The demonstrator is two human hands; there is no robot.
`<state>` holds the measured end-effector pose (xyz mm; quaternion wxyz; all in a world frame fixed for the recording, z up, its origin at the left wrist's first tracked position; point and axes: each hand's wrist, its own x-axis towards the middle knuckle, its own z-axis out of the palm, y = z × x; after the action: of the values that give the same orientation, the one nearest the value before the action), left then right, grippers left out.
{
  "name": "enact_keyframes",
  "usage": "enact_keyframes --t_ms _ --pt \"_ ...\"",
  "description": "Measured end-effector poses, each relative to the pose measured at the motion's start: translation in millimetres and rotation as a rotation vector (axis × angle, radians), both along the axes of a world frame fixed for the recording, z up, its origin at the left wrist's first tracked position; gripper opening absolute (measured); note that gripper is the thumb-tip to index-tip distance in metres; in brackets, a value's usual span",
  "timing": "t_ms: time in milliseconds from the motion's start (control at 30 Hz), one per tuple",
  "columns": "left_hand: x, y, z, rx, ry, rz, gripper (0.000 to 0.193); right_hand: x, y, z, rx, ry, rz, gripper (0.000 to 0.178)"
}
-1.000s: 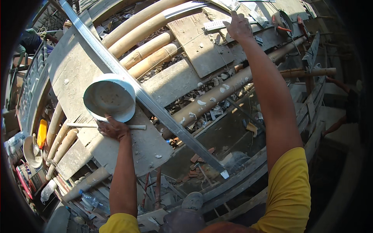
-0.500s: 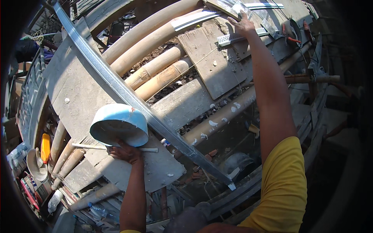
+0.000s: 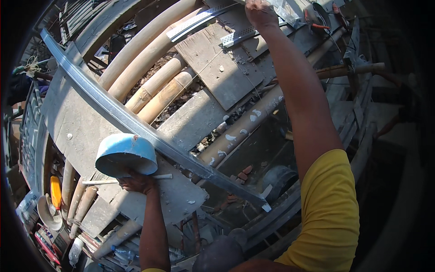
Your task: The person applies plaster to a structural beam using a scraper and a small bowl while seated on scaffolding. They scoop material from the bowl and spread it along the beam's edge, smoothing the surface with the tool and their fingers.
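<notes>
My left hand [image 3: 137, 182] grips the lower rim of a light blue round basin [image 3: 129, 144], which is tipped on its side with its hollow facing me. A thin white stick [image 3: 100, 182] crosses at that hand; whether my fingers hold it too I cannot tell. My right arm stretches far forward, and my right hand [image 3: 262, 14] is closed at the top edge of the view. What lies in its fingers is mostly hidden; a pale edge shows beside them. Close by are a clear plastic bag [image 3: 287, 16] and a perforated metal strip [image 3: 238, 36].
A long metal channel [image 3: 122, 115] runs diagonally across the boards. Bamboo poles [image 3: 165, 88] and a plywood piece [image 3: 219, 68] bridge gaps. Red-handled pliers [image 3: 316, 25] lie at far right. A yellow-handled tool [image 3: 55, 192] and a plastic bottle [image 3: 76, 251] are at left.
My right hand has gone from spread fingers to closed, shifting left and up in view. My left hand still holds the basin. The whole view has shifted somewhat.
</notes>
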<state>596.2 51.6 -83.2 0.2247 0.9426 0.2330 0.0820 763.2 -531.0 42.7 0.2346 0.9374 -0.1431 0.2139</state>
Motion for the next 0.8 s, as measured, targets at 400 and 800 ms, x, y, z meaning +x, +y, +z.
enact_keyframes --t_ms 400,800 --pt "33.1 49.0 -94.5 0.652 0.064 -0.036 0.067 -231.6 57.7 148.4 0.150 0.059 0.276 0.016" --pt "111.0 62.6 -93.9 0.689 0.156 -0.219 0.028 -825.7 142.5 252.9 0.305 0.281 -0.461 0.027"
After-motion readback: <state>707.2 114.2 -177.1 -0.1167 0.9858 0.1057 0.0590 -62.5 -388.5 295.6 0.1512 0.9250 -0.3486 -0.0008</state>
